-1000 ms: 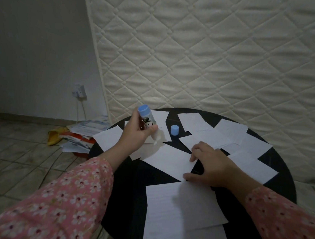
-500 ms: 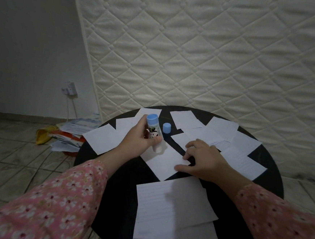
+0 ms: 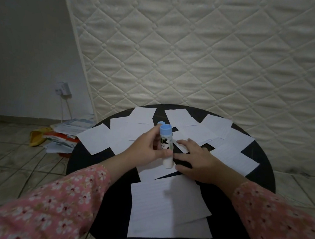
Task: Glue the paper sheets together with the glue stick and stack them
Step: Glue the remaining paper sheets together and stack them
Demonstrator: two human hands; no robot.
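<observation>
I see the left hand (image 3: 149,147) wrapped around the glue stick (image 3: 165,145), held near upright, white glue end down on a paper sheet (image 3: 156,173), blue base up. The right hand (image 3: 196,161) lies flat just beside it, fingers spread and pressing on that sheet. Toward me from both hands: stacked sheets (image 3: 166,208). Beyond them, loose sheets (image 3: 231,153) on the black round table (image 3: 257,176); blue cap (image 3: 160,123) behind the stick.

You have one glue stick (image 3: 165,145) and one loose blue cap (image 3: 160,123), partly hidden behind it. You have one round black table (image 3: 261,176). Two hands are in view: one left hand (image 3: 149,147) and one right hand (image 3: 196,160). You cannot count the paper sheets (image 3: 167,201) exactly because they overlap; roughly a dozen show.
</observation>
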